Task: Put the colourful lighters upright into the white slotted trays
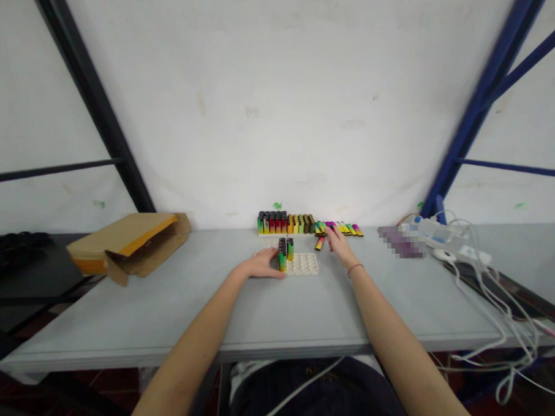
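My left hand [263, 264] curves around the left end of a white tray [307, 265] with rows of round holes, thumb along its front edge. Several green-yellow lighters [283, 257] with black tops stand upright in the tray's left part; the rest of its holes show bare. My right hand [338, 242] is at a pile of loose, multicoloured lighters [352, 229] lying beyond the tray to the right. Its fingers are bent together at the pile's left part, seemingly around a lighter, though the fingertips are partly hidden. One red-yellow lighter [319, 243] lies apart, just left of this hand.
Against the wall, a second tray holds upright red, green and yellow lighters [278, 223]. An opened cardboard box [132, 242] lies at the left of the grey table [208, 303]. At the right are power strips [437, 231], tangled white cables [497, 302] and a blurred purple item [401, 242].
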`<action>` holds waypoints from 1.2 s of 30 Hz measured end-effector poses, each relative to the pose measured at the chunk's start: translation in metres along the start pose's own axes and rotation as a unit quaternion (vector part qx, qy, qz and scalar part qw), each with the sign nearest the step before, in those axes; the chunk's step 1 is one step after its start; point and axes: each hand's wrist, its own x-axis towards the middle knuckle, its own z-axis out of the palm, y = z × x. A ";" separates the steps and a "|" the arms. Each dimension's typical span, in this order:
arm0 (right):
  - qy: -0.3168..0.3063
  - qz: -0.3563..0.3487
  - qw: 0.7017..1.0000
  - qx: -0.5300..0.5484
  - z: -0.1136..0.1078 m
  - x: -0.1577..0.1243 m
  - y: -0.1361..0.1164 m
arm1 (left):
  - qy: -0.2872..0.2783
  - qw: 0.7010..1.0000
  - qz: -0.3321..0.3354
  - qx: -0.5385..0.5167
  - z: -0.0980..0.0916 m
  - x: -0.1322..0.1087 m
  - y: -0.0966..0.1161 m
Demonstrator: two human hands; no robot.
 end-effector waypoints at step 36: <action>-0.035 0.220 0.950 0.220 0.007 -0.013 -0.026 | -0.002 1.000 -0.009 0.005 0.000 0.000 0.002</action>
